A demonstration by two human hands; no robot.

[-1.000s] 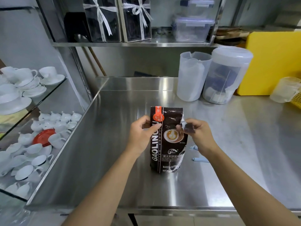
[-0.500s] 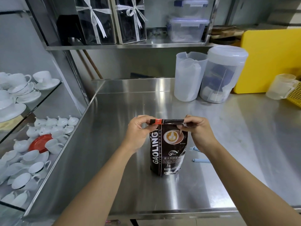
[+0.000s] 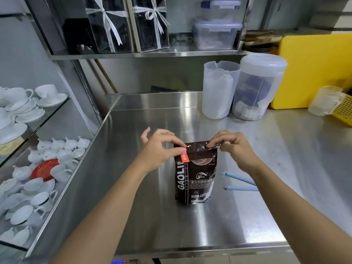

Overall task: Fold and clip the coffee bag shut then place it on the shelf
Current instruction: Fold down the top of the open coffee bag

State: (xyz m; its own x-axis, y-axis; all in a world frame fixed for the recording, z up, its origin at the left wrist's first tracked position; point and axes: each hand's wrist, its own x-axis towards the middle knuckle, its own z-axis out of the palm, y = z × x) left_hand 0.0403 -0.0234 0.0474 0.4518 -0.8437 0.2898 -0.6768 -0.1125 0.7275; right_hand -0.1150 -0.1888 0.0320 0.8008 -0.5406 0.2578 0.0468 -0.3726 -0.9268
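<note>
A dark brown coffee bag (image 3: 195, 180) with white lettering stands upright on the steel counter (image 3: 190, 225). Its top is folded over toward me into a flat flap. My left hand (image 3: 160, 149) pinches the flap's left corner between thumb and forefinger, by an orange label. My right hand (image 3: 232, 147) pinches the right corner. A light blue clip (image 3: 241, 184) lies open on the counter just right of the bag, partly hidden by my right forearm. The steel shelf (image 3: 144, 55) runs above the counter's back.
Two tall translucent plastic containers (image 3: 243, 88) stand at the back right, with a yellow board (image 3: 314, 69) and yellow basket (image 3: 342, 111) beyond. The shelf holds ribboned boxes (image 3: 129, 23) and lidded tubs (image 3: 217, 33). White cups and saucers (image 3: 28, 149) fill glass shelves on the left.
The bag's top stood straight up a second ago. Both hands have folded it down toward me, and the fold is now lower and flatter than half a second ago.
</note>
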